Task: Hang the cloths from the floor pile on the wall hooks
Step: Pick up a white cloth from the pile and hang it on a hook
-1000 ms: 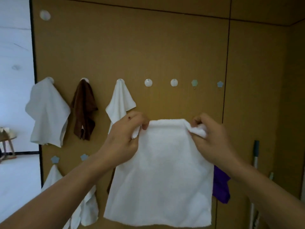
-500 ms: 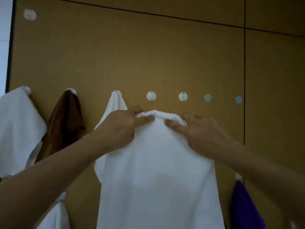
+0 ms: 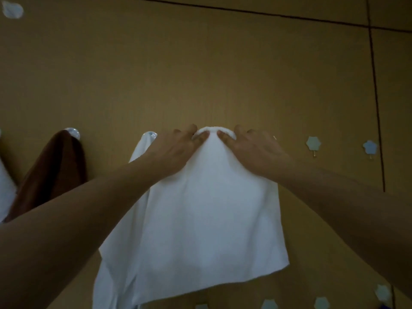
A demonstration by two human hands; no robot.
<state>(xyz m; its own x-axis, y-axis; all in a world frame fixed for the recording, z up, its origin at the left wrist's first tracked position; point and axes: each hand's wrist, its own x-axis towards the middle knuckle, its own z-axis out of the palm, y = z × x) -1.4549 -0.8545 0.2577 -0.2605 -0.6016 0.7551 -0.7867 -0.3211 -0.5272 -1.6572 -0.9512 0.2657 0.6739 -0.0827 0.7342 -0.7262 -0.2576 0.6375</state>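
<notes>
Both hands are up at the wall, working the top edge of a white cloth (image 3: 200,210) over a hook that the cloth itself hides. The left hand (image 3: 176,150) pinches the bunched edge from its own side, fingers curled into the fabric; the right hand (image 3: 256,150) does the same from the other side, fingertips nearly meeting the left's over the small hump of cloth between them. That hump sits at hook height, in line with the row — a fair sign the fold is being pressed down onto the hook so it catches, with a hand on each side to keep the bunch narrow and centred. Whether the hook has actually taken the fabric cannot be told.

Below the hands the cloth hangs flat and free against the wood wall (image 3: 200,74), its weight probably carried partly by the fingers.

Just left of the left hand a second white cloth (image 3: 142,150) hangs from its own hook, partly behind the forearm and the held cloth. Further left a brown cloth (image 3: 53,170) hangs from another. To the right of the right hand two small hooks (image 3: 313,144) stand bare — room for more. So part of the row is filled, and this cloth looks to be at the point of being seated; the hands should let go only once it holds by itself.
</notes>
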